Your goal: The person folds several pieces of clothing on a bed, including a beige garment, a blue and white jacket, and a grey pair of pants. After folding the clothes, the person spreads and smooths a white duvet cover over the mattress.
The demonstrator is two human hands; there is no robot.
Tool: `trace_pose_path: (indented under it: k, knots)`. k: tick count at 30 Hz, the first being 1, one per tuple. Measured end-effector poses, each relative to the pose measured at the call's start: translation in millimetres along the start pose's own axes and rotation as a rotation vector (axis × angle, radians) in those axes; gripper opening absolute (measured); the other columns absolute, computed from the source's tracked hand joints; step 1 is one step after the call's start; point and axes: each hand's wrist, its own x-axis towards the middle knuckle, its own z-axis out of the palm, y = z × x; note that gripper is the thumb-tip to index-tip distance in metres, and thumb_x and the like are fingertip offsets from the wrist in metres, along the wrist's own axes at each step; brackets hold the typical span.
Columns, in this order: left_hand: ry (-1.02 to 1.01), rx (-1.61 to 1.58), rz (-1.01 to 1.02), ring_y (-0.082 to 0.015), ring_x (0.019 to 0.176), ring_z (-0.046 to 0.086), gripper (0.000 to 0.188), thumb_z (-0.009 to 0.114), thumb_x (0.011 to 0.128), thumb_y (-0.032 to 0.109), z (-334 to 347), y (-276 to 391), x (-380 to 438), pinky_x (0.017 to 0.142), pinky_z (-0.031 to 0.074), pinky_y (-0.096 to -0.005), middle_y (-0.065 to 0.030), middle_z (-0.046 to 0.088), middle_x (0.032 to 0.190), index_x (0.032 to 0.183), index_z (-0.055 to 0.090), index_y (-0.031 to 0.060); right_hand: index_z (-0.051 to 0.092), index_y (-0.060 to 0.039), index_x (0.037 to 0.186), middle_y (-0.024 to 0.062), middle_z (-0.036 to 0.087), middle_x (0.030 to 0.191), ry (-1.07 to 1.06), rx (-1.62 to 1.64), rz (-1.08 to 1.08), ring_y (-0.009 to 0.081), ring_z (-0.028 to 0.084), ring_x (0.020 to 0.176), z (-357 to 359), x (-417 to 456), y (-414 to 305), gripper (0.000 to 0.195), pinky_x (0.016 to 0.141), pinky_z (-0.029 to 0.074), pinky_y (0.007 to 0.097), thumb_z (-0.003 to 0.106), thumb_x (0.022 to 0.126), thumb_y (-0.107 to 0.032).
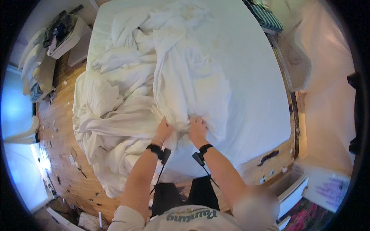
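White bedding point(124, 121), rumpled and bunched, covers the left and middle of a mattress point(254, 95) with a pale sheet. My left hand point(164, 129) has its fingers closed on a gathered fold of the bedding near the foot of the bed. A short way to its right, my right hand point(198, 127) rests palm down on the same white cloth; its fingertips sink into the folds, so its grip is not clear. Each wrist wears a black strap with a small device and a cable.
Small litter lies scattered on the wooden floor point(65, 115) to the left. Open boxes point(69, 43) with clothes stand at the upper left. A striped item point(267, 20) is beside the bed at upper right. At lower right stands an open drawer point(293, 196).
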Motion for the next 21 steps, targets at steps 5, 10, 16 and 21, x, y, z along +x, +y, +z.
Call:
trace_pose_path:
  k: [5,10,16,21]
  knots:
    - [0.174,0.040,-0.119,-0.0320,0.097,0.058,0.062,0.057,0.080,0.012,57.2,83.6,-35.5,0.090,0.045,-0.0348,-0.0229,0.058,0.109,0.136,0.034,-0.0013,0.055,-0.0050,0.111,0.0172,0.057,0.109,0.216,0.371,-0.146,0.0371,0.056,0.102,-85.6,11.7,116.4,0.037,0.087,0.047,0.0462,0.064,0.076,-0.011]
    - [0.302,0.048,-0.101,-0.0354,0.109,0.052,0.070,0.065,0.077,0.017,125.6,68.5,-13.3,0.094,0.042,-0.0377,-0.0246,0.049,0.123,0.136,0.031,-0.0007,0.061,-0.0047,0.104,0.0166,0.061,0.101,0.467,0.417,-0.188,0.0368,0.057,0.099,-225.9,26.0,269.9,0.031,0.085,0.047,0.0433,0.063,0.073,-0.006]
    - [0.031,0.337,-0.307,-0.0369,0.124,0.043,0.082,0.073,0.071,0.024,156.0,174.2,-2.2,0.102,0.037,-0.0417,-0.0236,0.042,0.135,0.137,0.030,-0.0006,0.058,-0.0030,0.116,0.0196,0.059,0.113,0.666,0.564,0.137,0.0361,0.055,0.105,-252.2,67.2,392.7,0.038,0.090,0.044,0.0413,0.062,0.080,-0.013]
    - [0.342,0.257,-0.036,-0.0385,0.117,0.047,0.068,0.071,0.072,0.023,164.2,100.0,15.3,0.095,0.040,-0.0462,-0.0230,0.049,0.126,0.127,0.039,0.0002,0.048,0.0028,0.123,0.0220,0.051,0.123,0.651,0.369,-0.072,0.0369,0.043,0.119,-187.2,51.2,366.1,0.052,0.101,0.035,0.0444,0.067,0.081,-0.021]
